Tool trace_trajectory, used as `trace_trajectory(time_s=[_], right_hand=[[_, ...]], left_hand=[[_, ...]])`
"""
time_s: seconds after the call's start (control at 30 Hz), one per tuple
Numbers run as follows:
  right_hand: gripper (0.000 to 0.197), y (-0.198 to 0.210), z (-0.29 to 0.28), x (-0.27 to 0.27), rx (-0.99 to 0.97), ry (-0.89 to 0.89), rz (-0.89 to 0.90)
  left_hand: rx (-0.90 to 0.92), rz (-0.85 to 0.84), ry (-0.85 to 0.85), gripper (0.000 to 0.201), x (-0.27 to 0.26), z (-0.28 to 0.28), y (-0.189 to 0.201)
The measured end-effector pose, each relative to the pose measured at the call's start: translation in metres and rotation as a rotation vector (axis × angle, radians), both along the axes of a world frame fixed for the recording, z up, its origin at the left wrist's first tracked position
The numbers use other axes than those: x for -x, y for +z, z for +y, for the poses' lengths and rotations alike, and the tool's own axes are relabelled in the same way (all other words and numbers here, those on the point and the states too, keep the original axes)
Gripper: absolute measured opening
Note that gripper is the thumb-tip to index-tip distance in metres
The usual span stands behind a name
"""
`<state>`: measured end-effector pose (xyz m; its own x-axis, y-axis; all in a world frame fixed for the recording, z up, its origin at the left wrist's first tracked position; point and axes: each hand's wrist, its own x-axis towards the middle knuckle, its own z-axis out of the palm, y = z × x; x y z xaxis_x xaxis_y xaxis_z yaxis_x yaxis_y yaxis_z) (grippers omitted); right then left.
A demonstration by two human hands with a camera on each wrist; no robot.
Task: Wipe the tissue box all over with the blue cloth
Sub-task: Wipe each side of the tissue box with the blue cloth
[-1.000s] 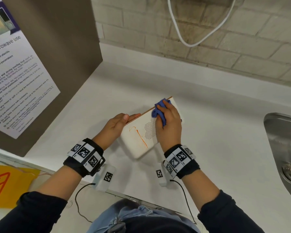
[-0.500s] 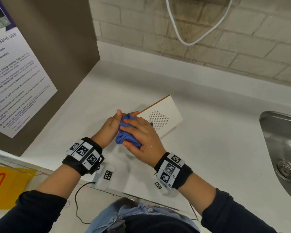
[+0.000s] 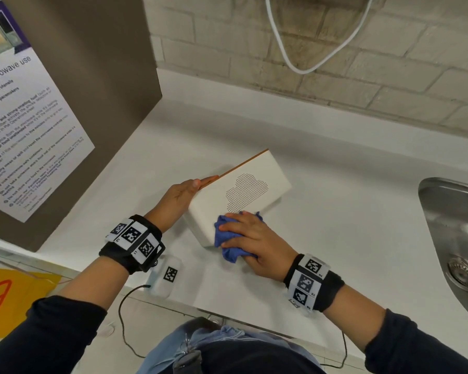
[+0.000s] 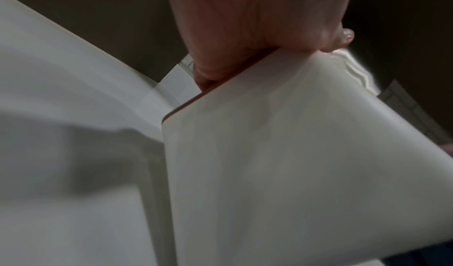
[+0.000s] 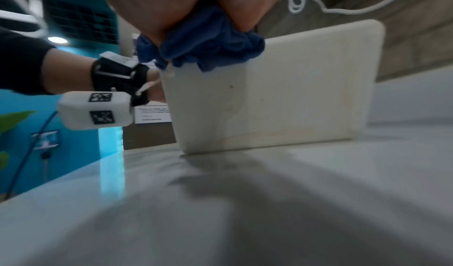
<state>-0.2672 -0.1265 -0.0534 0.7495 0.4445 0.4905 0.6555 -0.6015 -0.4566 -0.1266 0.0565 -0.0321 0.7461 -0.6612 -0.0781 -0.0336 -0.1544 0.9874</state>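
Observation:
The white tissue box (image 3: 243, 190) with a dotted cloud pattern and a wooden-edged side stands on one long side on the white counter (image 3: 349, 225). My left hand (image 3: 181, 195) holds its left wooden side, thumb (image 3: 208, 180) along the top edge; the left wrist view shows the left hand (image 4: 257, 28) gripping the tissue box (image 4: 294, 163). My right hand (image 3: 249, 238) grips the bunched blue cloth (image 3: 227, 238) and presses it on the box's near right corner. In the right wrist view the blue cloth (image 5: 208, 47) sits on the upper edge of the tissue box (image 5: 282, 96).
A brown cabinet wall with a microwave notice (image 3: 25, 130) stands at the left. A steel sink (image 3: 457, 238) lies at the right. A white cable (image 3: 308, 49) hangs on the brick wall behind. The counter's front edge runs just below my wrists.
My right hand with the cloth has swept from the box's far end, past its left near part, to the near right corner. The orange marks seen earlier on the box face no longer show.

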Motion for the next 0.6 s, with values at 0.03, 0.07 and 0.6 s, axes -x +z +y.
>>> trace_trajectory(time_s=[0.03, 0.07, 0.6], right_hand=[[0.022, -0.002, -0.001, -0.001, -0.058, -0.059, 0.007], [0.026, -0.004, 0.002, -0.002, -0.133, -0.133, 0.015], [0.021, 0.006, -0.050, -0.009, 0.286, -0.058, 0.004]], left_hand=[[0.002, -0.011, -0.002, 0.079, 0.000, 0.000, 0.000], [0.000, -0.019, 0.000, 0.079, -0.001, 0.000, -0.001], [-0.057, -0.047, -0.103, 0.030, 0.002, -0.001, 0.010]])
